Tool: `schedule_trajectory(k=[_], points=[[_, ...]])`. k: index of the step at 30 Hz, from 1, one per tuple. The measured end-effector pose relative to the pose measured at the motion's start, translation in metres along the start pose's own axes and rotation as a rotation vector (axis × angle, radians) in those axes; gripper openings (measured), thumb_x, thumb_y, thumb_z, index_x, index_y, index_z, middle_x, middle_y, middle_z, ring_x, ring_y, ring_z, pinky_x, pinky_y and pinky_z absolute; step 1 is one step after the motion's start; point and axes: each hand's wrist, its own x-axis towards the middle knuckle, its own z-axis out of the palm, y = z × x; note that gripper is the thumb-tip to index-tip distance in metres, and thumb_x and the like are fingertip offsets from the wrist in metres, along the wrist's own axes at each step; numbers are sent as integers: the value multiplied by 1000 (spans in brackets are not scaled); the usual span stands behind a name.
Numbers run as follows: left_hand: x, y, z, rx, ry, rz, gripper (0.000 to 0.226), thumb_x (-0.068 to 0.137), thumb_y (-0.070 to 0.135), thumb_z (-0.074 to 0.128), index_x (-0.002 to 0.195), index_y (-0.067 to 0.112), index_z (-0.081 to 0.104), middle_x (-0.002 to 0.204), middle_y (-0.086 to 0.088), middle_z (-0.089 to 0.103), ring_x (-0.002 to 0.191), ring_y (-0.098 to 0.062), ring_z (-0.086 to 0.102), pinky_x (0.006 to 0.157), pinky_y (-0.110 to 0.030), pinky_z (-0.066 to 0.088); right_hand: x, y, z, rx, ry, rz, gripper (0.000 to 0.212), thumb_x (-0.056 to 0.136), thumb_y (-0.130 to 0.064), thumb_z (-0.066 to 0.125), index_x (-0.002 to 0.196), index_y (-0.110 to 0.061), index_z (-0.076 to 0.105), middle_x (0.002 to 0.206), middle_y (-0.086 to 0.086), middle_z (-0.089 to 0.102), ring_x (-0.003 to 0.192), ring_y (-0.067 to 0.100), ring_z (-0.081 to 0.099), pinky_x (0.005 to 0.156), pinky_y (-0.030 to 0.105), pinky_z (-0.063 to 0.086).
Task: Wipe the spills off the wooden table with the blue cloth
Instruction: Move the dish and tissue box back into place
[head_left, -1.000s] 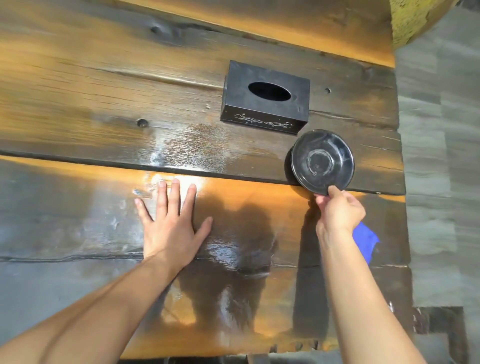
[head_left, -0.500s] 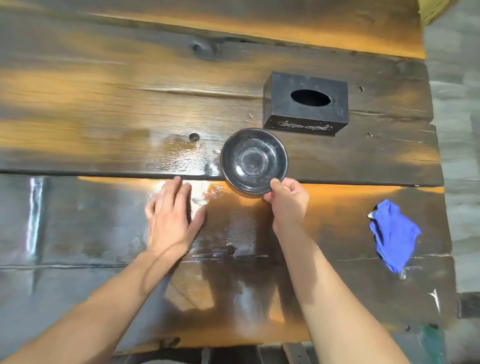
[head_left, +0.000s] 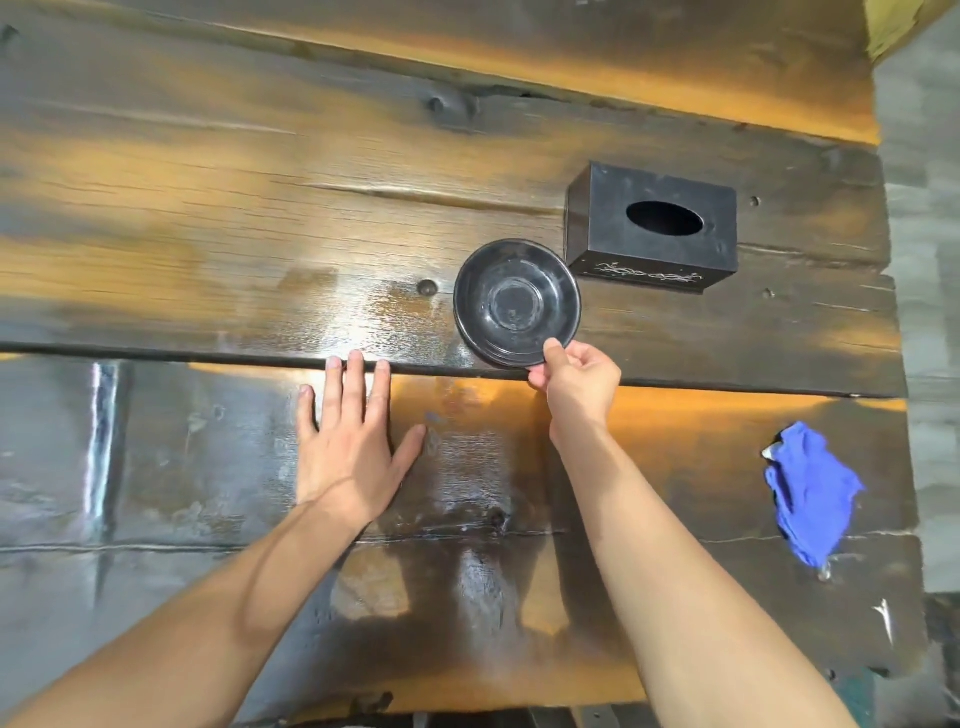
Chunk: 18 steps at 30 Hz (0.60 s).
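The blue cloth (head_left: 810, 493) lies crumpled near the right edge of the dark wooden table (head_left: 208, 208), untouched by either hand. My right hand (head_left: 576, 384) pinches the near rim of a small black dish (head_left: 517, 302) that rests on the table just left of a black tissue box. My left hand (head_left: 350, 436) lies flat on the wood with its fingers spread, holding nothing. A wet, shiny patch (head_left: 363, 317) glistens on the plank beyond my left fingertips.
A black tissue box (head_left: 654, 228) with an oval slot stands behind and right of the dish. A gap between planks (head_left: 156, 353) runs across the table. Grey floor (head_left: 924, 312) shows past the table's right edge.
My right hand carried the dish left, then back right, to beside the tissue box. My left hand's fingers closed together, then spread flat again. The view shifted, uncovering the cloth.
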Motion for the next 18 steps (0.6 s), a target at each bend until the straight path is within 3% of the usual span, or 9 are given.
schedule_trajectory(k=[3,5,7,10,12,15,18], points=[[0,2,-1,17,-20,-9,88,97,73,25,167,24,3,175,-7,-4,160,-24,-16,128,-54,-5,-2,-4,-5,-30,-20,-11,33,93,-24,75,110,2,64,73,11,72,53,13,69,54,26,57],[0,2,-1,26,-8,-10,88,96,72,25,167,24,4,175,-7,-3,160,-24,-16,128,-54,-4,4,-11,-15,-110,34,-83,38,86,-41,77,98,-6,67,66,1,72,56,17,73,63,37,60],[0,1,1,33,3,-4,89,96,72,25,167,23,4,175,-7,-2,161,-24,-14,128,-55,-3,20,-26,-34,-177,190,-195,40,82,-51,74,91,-13,66,62,-5,67,64,19,73,77,41,60],[0,-2,5,42,6,14,88,97,72,25,167,22,5,175,-8,-1,161,-26,-11,128,-56,1,57,-68,-71,-168,434,-363,48,81,-54,71,108,-15,62,90,-1,61,86,20,62,93,37,51],[0,-2,5,56,7,12,88,98,72,25,167,22,6,175,-8,0,161,-26,-11,128,-57,3,88,-101,-90,-243,470,-370,67,77,-61,68,122,-13,59,114,4,55,105,24,59,98,36,47],[0,1,2,63,-2,0,86,99,72,22,167,23,3,175,-7,-3,160,-24,-15,128,-55,0,124,-137,-103,-498,340,-276,92,72,-71,67,141,-12,51,142,11,49,131,30,49,110,47,44],[-1,3,0,64,-3,-10,85,99,72,19,167,24,2,174,-6,-5,160,-23,-17,128,-53,-2,132,-159,-99,-512,78,-174,90,78,-60,78,145,-6,49,132,7,59,116,24,57,104,42,50]])
